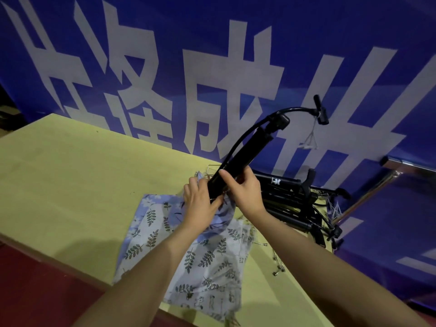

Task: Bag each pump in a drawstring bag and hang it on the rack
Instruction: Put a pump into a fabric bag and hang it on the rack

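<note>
A black pump (245, 152) stands tilted up to the right over the yellow table (70, 173), its hose arching to a nozzle (321, 113) with a white tag. My right hand (243, 187) grips the pump's lower barrel. My left hand (200, 201) holds the mouth of a blue leaf-print drawstring bag (221, 213) around the pump's bottom end, which is hidden inside. A stack of leaf-print bags (188, 256) lies flat under my arms.
A pile of black pumps (297, 199) lies at the table's right end. A chrome rack bar (410, 165) stands to the right. A blue banner with white characters (212, 67) hangs behind. Small metal parts (277, 267) lie near the table edge.
</note>
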### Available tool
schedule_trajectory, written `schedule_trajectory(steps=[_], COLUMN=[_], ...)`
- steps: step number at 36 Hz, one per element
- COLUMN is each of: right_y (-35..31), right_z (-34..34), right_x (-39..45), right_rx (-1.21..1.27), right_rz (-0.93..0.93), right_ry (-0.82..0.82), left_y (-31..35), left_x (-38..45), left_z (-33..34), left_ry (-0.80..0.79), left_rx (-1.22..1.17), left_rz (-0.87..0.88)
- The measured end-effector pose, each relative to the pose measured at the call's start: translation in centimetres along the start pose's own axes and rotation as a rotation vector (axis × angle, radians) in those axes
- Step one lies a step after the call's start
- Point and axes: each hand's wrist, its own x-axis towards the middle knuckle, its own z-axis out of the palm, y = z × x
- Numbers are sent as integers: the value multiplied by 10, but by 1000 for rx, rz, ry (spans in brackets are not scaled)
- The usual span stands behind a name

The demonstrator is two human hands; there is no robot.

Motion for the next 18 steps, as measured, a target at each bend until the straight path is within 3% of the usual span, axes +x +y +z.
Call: schedule_trajectory(steps=[6, 10, 18], right_y=[8, 18, 25], right_z=[-3, -6, 5], right_x=[2, 0, 3], right_rx=[-106, -179, -350], right_rz=[-29, -65, -64], right_ry=[46, -24, -140], left_y=[-6, -1, 18], left_x=[2, 13, 20], left_z=[-7, -26, -47], left_ry=[-146, -67, 61], left_rx=[-193, -380, -656], left_rz=[19, -59, 48])
